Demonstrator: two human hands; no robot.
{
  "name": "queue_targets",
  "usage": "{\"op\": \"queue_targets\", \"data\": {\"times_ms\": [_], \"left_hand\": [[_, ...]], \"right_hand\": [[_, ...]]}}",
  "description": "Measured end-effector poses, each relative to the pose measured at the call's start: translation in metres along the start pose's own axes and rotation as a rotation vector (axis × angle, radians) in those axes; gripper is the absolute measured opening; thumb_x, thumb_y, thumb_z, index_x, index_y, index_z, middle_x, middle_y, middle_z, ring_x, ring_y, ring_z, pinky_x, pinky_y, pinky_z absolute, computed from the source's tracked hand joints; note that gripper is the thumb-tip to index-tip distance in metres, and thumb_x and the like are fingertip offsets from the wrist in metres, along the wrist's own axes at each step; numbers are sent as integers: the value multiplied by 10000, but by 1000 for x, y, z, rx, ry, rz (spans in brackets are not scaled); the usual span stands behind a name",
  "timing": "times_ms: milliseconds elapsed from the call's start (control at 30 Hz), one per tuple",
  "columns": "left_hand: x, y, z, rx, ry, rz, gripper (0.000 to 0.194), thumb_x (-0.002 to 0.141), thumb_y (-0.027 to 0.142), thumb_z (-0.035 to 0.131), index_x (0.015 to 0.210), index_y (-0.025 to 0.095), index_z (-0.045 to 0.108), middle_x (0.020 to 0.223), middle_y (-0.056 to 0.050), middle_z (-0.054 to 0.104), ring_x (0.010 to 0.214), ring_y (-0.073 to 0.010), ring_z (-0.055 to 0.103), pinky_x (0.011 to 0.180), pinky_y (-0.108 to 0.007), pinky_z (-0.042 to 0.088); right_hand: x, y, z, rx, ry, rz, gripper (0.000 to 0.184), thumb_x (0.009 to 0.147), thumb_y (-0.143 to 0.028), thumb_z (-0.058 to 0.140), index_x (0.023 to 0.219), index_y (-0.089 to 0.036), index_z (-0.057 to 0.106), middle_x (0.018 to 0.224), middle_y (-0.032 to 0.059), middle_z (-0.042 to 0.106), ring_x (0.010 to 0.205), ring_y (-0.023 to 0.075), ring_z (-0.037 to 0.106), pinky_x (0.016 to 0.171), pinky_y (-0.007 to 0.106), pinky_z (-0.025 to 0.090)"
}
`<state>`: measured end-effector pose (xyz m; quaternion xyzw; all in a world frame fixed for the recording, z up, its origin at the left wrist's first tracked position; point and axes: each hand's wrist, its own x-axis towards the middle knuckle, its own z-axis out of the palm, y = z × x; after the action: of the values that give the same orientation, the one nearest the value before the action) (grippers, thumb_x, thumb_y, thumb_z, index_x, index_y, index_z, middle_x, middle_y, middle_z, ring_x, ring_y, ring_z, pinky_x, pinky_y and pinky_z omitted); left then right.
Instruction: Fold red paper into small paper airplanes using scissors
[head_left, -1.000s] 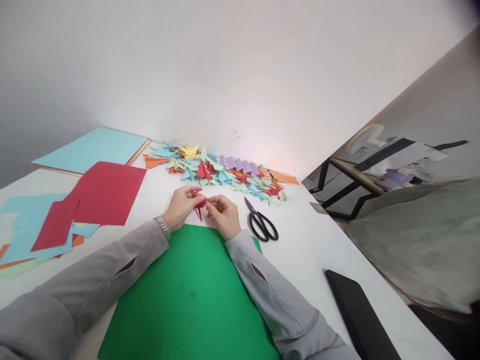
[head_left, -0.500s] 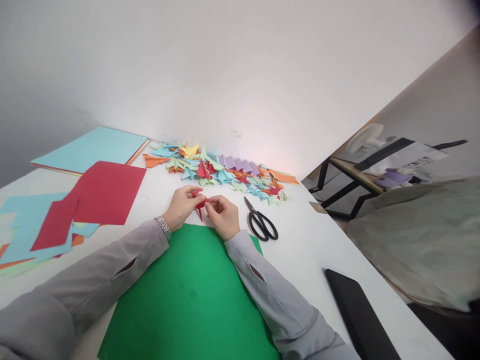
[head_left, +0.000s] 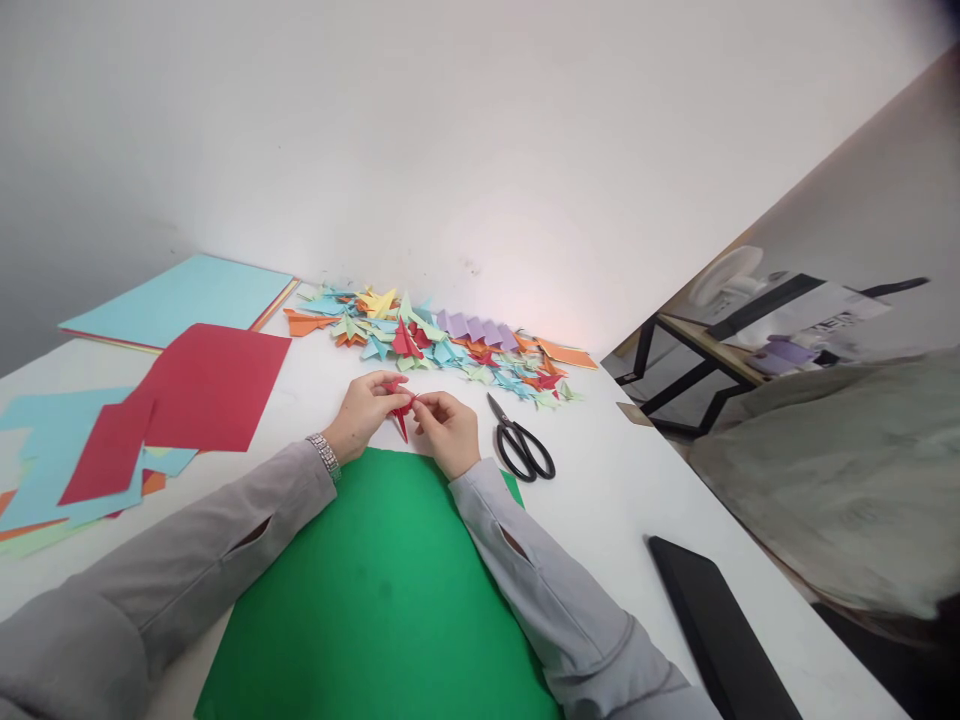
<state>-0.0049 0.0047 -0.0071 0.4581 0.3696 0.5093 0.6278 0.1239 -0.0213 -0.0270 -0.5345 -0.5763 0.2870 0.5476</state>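
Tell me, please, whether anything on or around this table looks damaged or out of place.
Two faint dark spots mark the otherwise plain green sheet near its visible middle; whether stains or shadows, I cannot tell. Nothing looks spilled.

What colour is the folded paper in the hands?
The folded paper is red, clearest in the head view.

Dark capital lettering [head_left: 834, 322] stands on the pale bag-like item [head_left: 856, 303] at the far right, where an E seems readable. The letters beside it are too blurred to make out.
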Motion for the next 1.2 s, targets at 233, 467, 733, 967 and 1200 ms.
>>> {"op": "queue_targets", "data": {"times_ms": [233,467,733,967,1200], "left_hand": [[-2,1,0,23,-26,31,528,484,85,757,979,116,576,828,-45,667,716,-137,620,711,-308,490],[-3,1,1,31,-45,19,554,506,65,756,1022,110,560,877,-82,672,749,-156,633,722,-338,514],[-1,-2,0,63,-35,35,526,528,32,727,1025,106,573,892,-87,677,773,-159,634,717,-326,518],[-2,-1,2,147,-74,78,494,542,4,704,1011,107,590,864,-77,680,779,-158,634,779,-349,509],[-2,-1,2,126,-62,102,507,509,50,758,989,113,604,885,-90,679,843,-190,635,800,-377,504]], "right_hand": [[2,-4,-2,56,55,51,186,676,-373,615,701,-189,613,530,-31,591,419,118,535,449,252,451],[5,-3,-3,126,99,111,180,660,-357,613,712,-185,604,518,-38,583,400,106,526,408,229,416],[4,-11,-5,238,106,198,275,662,-441,632,693,-172,588,549,-28,597,405,98,534,386,211,364],[7,-5,-5,240,76,185,292,663,-455,640,623,-175,568,517,-23,593,397,98,528,386,208,357],[8,0,-5,317,81,216,317,670,-478,614,591,-180,541,506,-21,586,371,92,516,365,204,332]]}}
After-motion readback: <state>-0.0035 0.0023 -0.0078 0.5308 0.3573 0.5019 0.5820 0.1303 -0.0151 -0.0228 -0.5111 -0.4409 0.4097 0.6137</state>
